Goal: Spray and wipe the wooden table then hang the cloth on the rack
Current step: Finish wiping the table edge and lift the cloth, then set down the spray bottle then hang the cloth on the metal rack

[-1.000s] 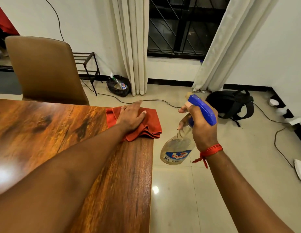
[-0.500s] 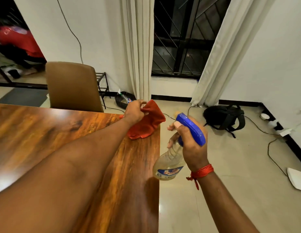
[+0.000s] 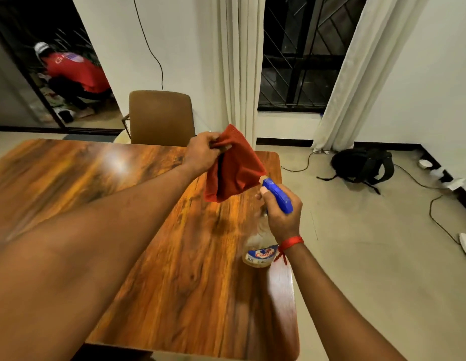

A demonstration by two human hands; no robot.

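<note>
While a person in a red top (image 3: 75,71) is crouching in the doorway at the far left, the wooden table (image 3: 153,230) is stretching across the lower left and middle, its glossy top catching a glare. Behind its far edge a brown chair (image 3: 161,117) is standing. Over the table's far right part, the left hand (image 3: 202,155) is pinching the red cloth (image 3: 233,169) at its top, fingers closed on the fabric, and the cloth is hanging clear of the table. Just right of it, the right hand (image 3: 282,213) is wrapping tight around the neck of the spray bottle (image 3: 260,243), holding it above the table's right edge, blue head pointing toward the cloth. Farther right, a black backpack (image 3: 361,164) is lying on the floor.
</note>
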